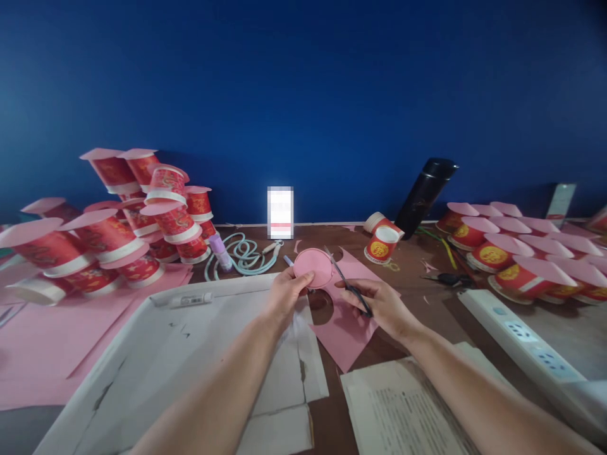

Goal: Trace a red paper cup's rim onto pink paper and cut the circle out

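Between the thumb and fingers of my left hand (287,292) is a round pink paper disc (313,266), its thumb pressed on the lower left of the face. My right hand (372,302) is closed on dark-handled scissors (353,289), whose blades point up and left beside the disc's right edge. Beneath both hands lies a pink paper sheet (348,341) with round holes cut in it. My fingers partly hide the scissor handles.
Red paper cups with pink discs stand stacked at left (114,234) and in rows at right (516,272). A black flask (424,196) leans on the blue wall. A power strip (521,335), an old printed booklet (393,404) and a white sheet (190,354) lie nearer.
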### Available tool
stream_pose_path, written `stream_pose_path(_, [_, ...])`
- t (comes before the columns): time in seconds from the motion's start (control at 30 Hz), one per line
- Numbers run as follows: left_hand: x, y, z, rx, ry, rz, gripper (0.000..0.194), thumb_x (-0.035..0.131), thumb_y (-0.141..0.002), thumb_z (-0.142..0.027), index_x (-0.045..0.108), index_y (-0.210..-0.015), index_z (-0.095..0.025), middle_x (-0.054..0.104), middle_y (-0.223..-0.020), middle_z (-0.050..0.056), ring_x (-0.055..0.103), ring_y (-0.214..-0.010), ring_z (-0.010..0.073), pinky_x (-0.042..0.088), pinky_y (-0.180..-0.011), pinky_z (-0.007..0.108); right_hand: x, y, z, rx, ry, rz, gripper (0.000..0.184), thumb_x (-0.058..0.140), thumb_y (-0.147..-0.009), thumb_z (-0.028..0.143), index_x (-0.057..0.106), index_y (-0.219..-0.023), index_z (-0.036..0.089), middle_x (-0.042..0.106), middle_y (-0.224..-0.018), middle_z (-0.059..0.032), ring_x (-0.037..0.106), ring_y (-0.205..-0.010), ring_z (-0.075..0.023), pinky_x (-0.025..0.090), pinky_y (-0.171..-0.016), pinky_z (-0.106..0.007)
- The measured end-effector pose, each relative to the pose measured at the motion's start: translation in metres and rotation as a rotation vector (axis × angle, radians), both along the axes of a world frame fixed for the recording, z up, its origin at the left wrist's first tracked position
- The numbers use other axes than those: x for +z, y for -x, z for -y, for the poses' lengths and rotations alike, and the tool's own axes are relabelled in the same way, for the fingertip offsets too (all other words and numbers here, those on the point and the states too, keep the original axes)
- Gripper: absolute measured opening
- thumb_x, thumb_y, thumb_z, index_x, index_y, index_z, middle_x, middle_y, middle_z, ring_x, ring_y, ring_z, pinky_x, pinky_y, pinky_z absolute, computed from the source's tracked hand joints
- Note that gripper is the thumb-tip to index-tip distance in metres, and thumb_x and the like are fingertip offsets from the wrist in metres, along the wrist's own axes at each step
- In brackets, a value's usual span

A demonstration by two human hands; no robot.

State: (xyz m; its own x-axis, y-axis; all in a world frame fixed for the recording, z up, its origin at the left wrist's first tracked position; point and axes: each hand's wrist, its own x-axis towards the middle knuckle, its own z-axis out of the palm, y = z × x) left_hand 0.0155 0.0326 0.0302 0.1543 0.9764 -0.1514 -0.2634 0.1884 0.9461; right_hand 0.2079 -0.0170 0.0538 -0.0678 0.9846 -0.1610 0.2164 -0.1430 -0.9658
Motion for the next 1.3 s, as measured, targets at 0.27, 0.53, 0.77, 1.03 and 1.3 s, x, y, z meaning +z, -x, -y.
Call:
stream_pose_path(0.27, [-0.0004, -0.0016, 0.0015, -0.002, 0.02, 0.002, 0.032, 0.079, -0.063, -0.04, 0.069, -0.081, -0.014, 0.063, -0.07, 0.003, 0.049, -0.061, 0.0105, 0.036, -0.061, 0.025, -0.0034, -0.0021, -0.0002, 0.008, -0.017, 0.031, 0.058, 0.073, -0.071, 0.056, 0.071, -0.112, 0.014, 0.054, -0.059, 0.0024, 0.049, -0.051, -0.0088, 0.044, -0.046, -0.023])
stream_pose_path(0.53, [0.0008, -0.0023, 0.0023, 0.004, 0.033, 0.022, 0.035, 0.081, -0.059, -0.04, 0.07, -0.08, -0.014, 0.064, -0.07, 0.003, 0.05, -0.06, 0.0107, 0.036, -0.06, 0.025, 0.0005, -0.0004, 0.0007, 0.003, -0.012, 0.016, 0.059, 0.074, -0.069, 0.057, 0.072, -0.11, 0.015, 0.054, -0.059, 0.0022, 0.049, -0.051, -0.0102, 0.044, -0.046, -0.024])
stream_pose_path(0.77, [-0.0003, -0.0022, 0.0021, 0.003, 0.025, 0.012, 0.036, 0.081, -0.06, -0.039, 0.071, -0.082, -0.013, 0.066, -0.074, 0.005, 0.054, -0.064, 0.0126, 0.038, -0.062, 0.026, 0.0016, -0.0004, 0.0004, -0.004, -0.017, 0.047, 0.056, 0.074, -0.07, 0.056, 0.073, -0.109, 0.016, 0.055, -0.058, 0.0026, 0.048, -0.048, -0.0089, 0.042, -0.046, -0.023])
stream_pose_path(1.03, [0.0015, -0.0021, 0.0026, -0.001, 0.032, 0.02, 0.036, 0.081, -0.059, -0.039, 0.07, -0.081, -0.013, 0.065, -0.071, 0.005, 0.052, -0.062, 0.012, 0.039, -0.063, 0.026, -0.0021, -0.0008, 0.0006, -0.009, -0.018, -0.005, 0.057, 0.074, -0.069, 0.055, 0.072, -0.11, 0.016, 0.054, -0.059, 0.0024, 0.048, -0.051, -0.0096, 0.042, -0.046, -0.023])
stream_pose_path(1.3, [0.0017, -0.0024, 0.0026, 0.002, 0.017, 0.029, 0.033, 0.081, -0.06, -0.038, 0.07, -0.078, -0.013, 0.066, -0.071, 0.005, 0.053, -0.063, 0.0122, 0.038, -0.062, 0.026, -0.0013, -0.0002, 0.0016, -0.019, -0.009, -0.013, 0.059, 0.075, -0.069, 0.056, 0.072, -0.111, 0.015, 0.054, -0.058, 0.0025, 0.048, -0.048, -0.0092, 0.042, -0.045, -0.024])
